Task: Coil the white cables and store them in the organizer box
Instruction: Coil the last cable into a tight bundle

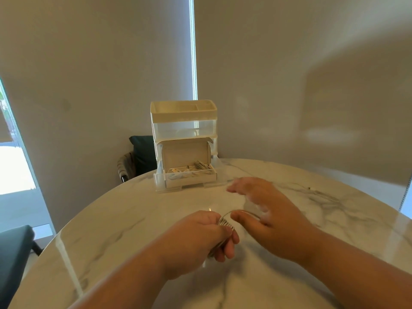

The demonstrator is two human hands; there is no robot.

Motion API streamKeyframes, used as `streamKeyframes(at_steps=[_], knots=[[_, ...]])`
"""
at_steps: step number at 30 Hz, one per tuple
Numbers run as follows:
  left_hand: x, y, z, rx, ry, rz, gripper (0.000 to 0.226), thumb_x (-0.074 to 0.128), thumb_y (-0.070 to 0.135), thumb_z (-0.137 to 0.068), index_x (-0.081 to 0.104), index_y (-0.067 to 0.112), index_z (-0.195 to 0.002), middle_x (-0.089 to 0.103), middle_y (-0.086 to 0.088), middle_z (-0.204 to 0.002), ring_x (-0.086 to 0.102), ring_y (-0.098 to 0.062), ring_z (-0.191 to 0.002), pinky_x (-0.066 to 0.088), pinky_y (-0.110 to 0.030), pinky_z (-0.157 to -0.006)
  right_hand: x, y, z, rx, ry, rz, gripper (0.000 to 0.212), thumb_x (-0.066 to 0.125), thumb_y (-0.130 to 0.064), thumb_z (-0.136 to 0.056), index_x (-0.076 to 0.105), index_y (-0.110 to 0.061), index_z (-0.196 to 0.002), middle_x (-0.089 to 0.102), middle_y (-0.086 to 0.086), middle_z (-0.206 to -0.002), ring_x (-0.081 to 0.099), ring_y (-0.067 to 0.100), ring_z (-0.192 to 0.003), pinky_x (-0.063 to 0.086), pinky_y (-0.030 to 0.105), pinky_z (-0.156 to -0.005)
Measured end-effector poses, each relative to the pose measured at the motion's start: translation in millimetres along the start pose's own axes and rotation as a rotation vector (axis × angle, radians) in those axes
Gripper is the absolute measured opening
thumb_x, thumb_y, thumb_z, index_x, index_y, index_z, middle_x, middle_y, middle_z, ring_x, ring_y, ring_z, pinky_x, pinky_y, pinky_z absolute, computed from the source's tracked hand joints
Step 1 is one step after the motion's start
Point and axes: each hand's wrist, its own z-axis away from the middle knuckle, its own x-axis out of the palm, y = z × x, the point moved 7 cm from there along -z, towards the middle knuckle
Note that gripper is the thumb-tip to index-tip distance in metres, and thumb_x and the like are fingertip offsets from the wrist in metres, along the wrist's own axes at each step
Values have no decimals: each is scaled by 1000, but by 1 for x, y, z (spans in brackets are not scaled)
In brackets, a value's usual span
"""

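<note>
My left hand (pixel 204 234) grips a bundle of white cable loops (pixel 225 223) low over the marble table, near its middle. My right hand (pixel 267 210) hovers just to the right with fingers spread and blurred; a strand of the cable arcs from the bundle past its thumb. The loose rest of the cable (pixel 312 189) trails across the table to the far right. Beyond both hands stands the white organizer (pixel 184 121), and in front of it an open box (pixel 189 177) holds coiled white cables (pixel 200 168).
The round marble table (pixel 133 219) curves away on the left and the right. A dark chair (pixel 139 156) stands behind the organizer on the left, and another dark seat (pixel 13 253) is at the lower left. Blinds cover the windows behind.
</note>
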Motion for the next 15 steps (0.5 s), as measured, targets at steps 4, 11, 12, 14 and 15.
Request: streamKeyframes(at_steps=[4,11,12,14,15], knots=[[1,3,0,12,-15,28,23,49,19,-88,70,13,-79,65,-5,-63,55,-16,-59,45,-32,-68,14,2,-1,84,-74,-167,12,63,-27,-93,72,-34,-96,67,-30,-83,64,-3,-83,48,12,-72],[6,7,2,16,-11,13,20,56,21,-96,67,8,-85,64,-3,-61,55,-16,-58,45,-27,-64,14,15,0,200,-50,-341,14,69,-18,-90,78,-29,-89,74,-18,-89,68,4,-92,51,19,-82],[7,8,3,20,-7,10,20,54,17,-99,66,7,-85,64,-3,-61,54,-16,-58,44,-28,-64,15,16,0,210,-49,-343,16,69,-18,-90,77,-31,-88,74,-19,-89,67,2,-92,49,16,-81],[6,9,3,31,-1,2,20,53,10,-99,66,9,-84,64,-3,-61,54,-16,-58,44,-29,-65,14,19,0,232,-29,-340,23,68,-15,-90,75,-36,-86,73,-24,-88,66,-4,-91,44,8,-79],[5,9,3,36,-1,-7,20,53,10,-99,67,10,-84,64,-3,-62,54,-16,-59,44,-29,-65,12,22,-1,247,-22,-337,25,67,-14,-91,75,-37,-86,72,-26,-87,65,-5,-90,43,6,-77]])
